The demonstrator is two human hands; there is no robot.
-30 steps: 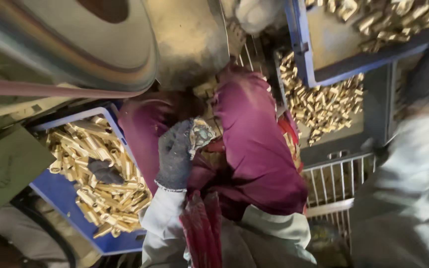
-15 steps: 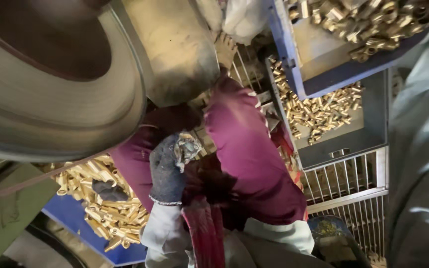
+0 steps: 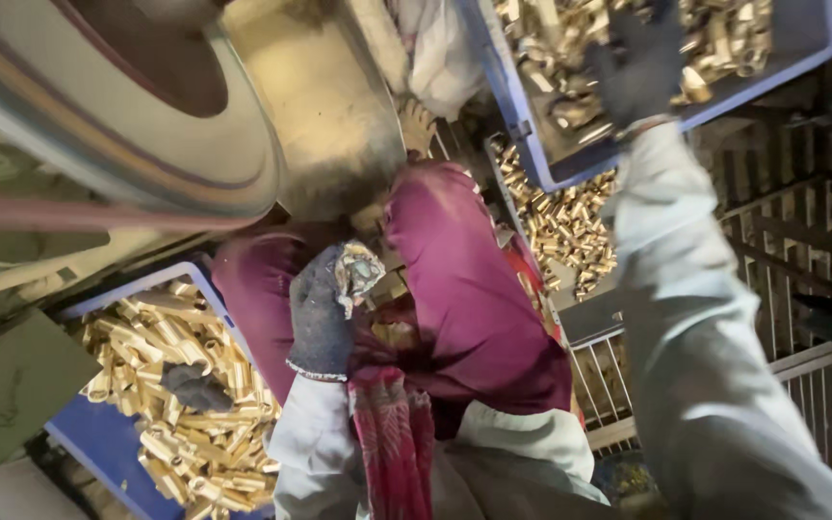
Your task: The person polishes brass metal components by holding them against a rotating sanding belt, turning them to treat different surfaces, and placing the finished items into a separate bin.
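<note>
Gloved hands at the brass trays

My left hand (image 3: 325,313), nearest me, rests curled on my lap (image 3: 474,299), grip contents unclear. Left tray (image 3: 113,448) lies just left of the lap; beyond it, my right hand (image 3: 639,60) spreads wide over the brass parts (image 3: 715,39) in the far tray (image 3: 532,144).

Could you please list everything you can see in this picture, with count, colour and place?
blue tray: one, blue, lower left, full of brass parts
blue crate: one, blue, top right, holding brass parts
brass parts: too many to count, gold; in the tray, the crate and a heap at centre right
dark glove: one, grey, lying on the tray's parts
large wheel: one, grey with dark centre, upper left
wire rack: one, pale metal, right
maroon trousers: one pair, centre
left hand: dark glove, holding a small bright piece
right hand: dark glove, reaching into the crate
</note>
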